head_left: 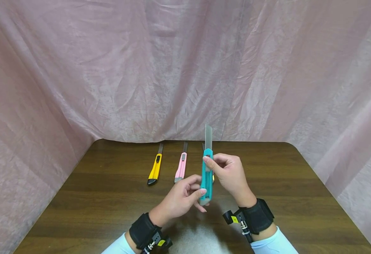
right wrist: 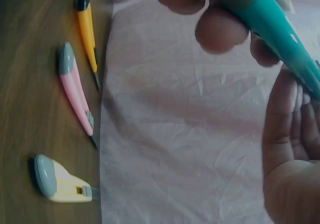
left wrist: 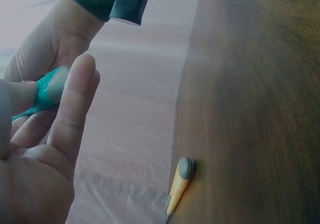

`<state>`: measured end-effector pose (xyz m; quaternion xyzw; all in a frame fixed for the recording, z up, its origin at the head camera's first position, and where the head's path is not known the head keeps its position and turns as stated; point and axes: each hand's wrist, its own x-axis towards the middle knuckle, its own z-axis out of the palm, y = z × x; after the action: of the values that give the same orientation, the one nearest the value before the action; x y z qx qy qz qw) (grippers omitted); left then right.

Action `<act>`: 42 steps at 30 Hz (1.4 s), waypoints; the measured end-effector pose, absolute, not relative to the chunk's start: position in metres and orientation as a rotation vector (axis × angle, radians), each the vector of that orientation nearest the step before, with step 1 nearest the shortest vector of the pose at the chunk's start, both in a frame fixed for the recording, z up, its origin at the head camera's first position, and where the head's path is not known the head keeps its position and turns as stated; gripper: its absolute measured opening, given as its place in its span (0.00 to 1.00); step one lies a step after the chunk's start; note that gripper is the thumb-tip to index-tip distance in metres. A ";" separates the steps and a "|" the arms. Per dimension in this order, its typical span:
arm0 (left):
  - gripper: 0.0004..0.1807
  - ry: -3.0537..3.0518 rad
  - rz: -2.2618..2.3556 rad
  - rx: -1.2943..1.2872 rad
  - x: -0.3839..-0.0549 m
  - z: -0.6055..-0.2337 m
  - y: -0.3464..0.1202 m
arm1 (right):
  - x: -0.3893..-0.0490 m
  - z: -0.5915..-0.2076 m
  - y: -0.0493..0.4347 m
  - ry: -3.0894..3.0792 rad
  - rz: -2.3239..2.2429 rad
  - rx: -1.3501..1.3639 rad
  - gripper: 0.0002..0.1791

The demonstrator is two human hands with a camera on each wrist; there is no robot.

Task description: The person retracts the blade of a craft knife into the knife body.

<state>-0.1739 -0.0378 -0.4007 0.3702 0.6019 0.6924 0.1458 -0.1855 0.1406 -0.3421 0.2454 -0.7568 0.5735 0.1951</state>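
Observation:
A teal utility knife (head_left: 207,182) stands nearly upright above the table, with a long stretch of its blade (head_left: 208,135) out at the top. My left hand (head_left: 180,200) pinches its grey lower end between thumb and fingers. Higher up, my right hand (head_left: 231,173) grips the body, thumb at the slider on the front. The left wrist view shows the knife's grey end cap (left wrist: 58,86) beside an extended left finger. From the right wrist, the teal body (right wrist: 280,28) is seen crossing between the two hands.
On the wooden table (head_left: 109,197) lie a yellow utility knife (head_left: 155,168) with a black end, a pink one (head_left: 181,165), and a pale yellow one (right wrist: 67,186) mostly hidden behind the teal knife in the head view. Their blades extend toward the pink curtain (head_left: 172,70) at the back.

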 end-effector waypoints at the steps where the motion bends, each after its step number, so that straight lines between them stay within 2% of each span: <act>1: 0.14 1.745 1.993 1.062 -0.174 -0.401 -0.038 | -0.186 -0.342 0.140 -2.143 1.609 0.672 0.10; 6: 0.14 1.785 1.989 1.039 -0.175 -0.401 -0.040 | -0.184 -0.341 0.138 -2.227 1.582 0.626 0.15; 23: 0.10 1.770 1.989 1.066 -0.174 -0.399 -0.042 | -0.189 -0.349 0.138 -2.108 1.611 0.742 0.09; 35: 0.10 1.770 2.006 1.104 -0.175 -0.401 -0.039 | -0.190 -0.349 0.141 -2.161 1.586 0.770 0.16; 42: 0.10 1.787 2.006 1.124 -0.173 -0.399 -0.039 | -0.189 -0.350 0.141 -2.116 1.567 0.805 0.13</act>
<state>-0.1731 -0.0387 -0.3987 0.3834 0.6096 0.6843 0.1145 -0.1893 0.1412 -0.3501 0.2870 -0.7541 0.5583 0.1928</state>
